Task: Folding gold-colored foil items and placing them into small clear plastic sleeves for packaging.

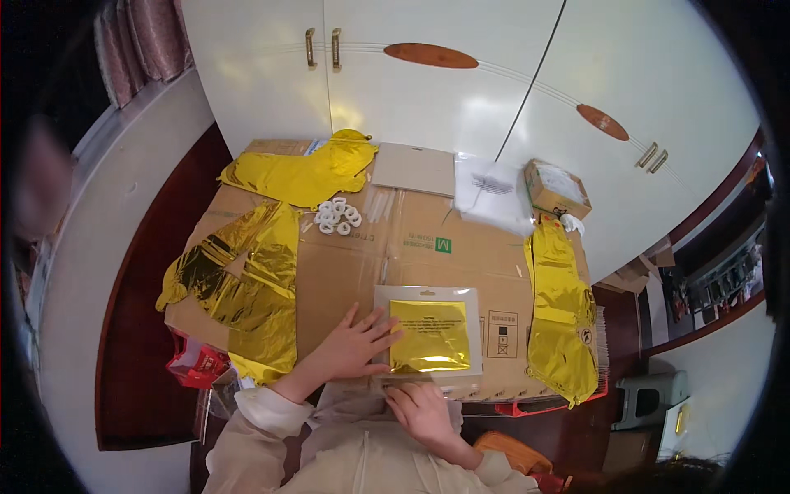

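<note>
A flat clear plastic package [472,329] with a pale border and a hang hole lies on the cardboard near me. Folded gold foil [432,350] shows through its front. My left hand [354,342] rests flat with fingers spread, its fingertips over the package's left edge. At the lower edge, my right hand [424,412] has its fingers bent and closed on the package's clear plastic end; the thumb is partly hidden. Unfolded gold foil balloons, flat and without air, lie at the left [267,280], the far left [296,177] and the right [559,313].
The cardboard work surface [337,272] carries a pile of white rings [336,216] and clear strips [380,206]. Along the back are a grey-brown card [414,170], clear plastic bags [492,193] and a small box [558,188]. White cabinets [420,99] stand behind; a grey stool [650,395] is at right.
</note>
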The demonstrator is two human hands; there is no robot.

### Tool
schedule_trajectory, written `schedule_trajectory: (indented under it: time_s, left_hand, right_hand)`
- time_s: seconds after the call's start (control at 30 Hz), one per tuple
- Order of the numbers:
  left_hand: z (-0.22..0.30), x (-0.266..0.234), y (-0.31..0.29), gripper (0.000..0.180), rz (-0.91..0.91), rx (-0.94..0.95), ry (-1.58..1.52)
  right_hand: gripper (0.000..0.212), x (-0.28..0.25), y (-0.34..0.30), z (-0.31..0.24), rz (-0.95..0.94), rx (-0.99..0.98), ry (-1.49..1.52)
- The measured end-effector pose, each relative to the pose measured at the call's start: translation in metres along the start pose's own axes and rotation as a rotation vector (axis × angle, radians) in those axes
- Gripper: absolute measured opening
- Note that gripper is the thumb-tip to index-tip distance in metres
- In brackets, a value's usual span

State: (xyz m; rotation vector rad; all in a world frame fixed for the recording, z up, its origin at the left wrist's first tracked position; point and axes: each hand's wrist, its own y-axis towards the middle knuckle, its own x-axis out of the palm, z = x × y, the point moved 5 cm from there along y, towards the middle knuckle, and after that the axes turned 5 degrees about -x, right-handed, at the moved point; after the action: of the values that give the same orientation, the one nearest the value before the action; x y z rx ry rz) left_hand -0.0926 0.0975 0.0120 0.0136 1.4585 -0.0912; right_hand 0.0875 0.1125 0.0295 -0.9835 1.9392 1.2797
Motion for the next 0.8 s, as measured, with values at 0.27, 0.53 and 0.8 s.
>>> schedule_trajectory:
  time_s: [0.27, 0.53, 0.8]
  left_hand:
    - [0.006, 0.005, 0.017, 0.073, 0.1, 0.015, -0.005]
    - [0.006, 0.009, 0.016, 0.075, 0.118, 0.01, -0.015]
    - [0.006, 0.007, 0.018, 0.074, 0.108, 0.018, 0.005]
  right_hand:
    - [0.015, 0.021, 0.015, 0.015, -0.111, 0.028, 0.05]
    - [0.013, 0.027, 0.015, 0.014, -0.18, 0.094, 0.057]
    - [0.01, 0.033, 0.015, 0.009, -0.184, 0.002, -0.09]
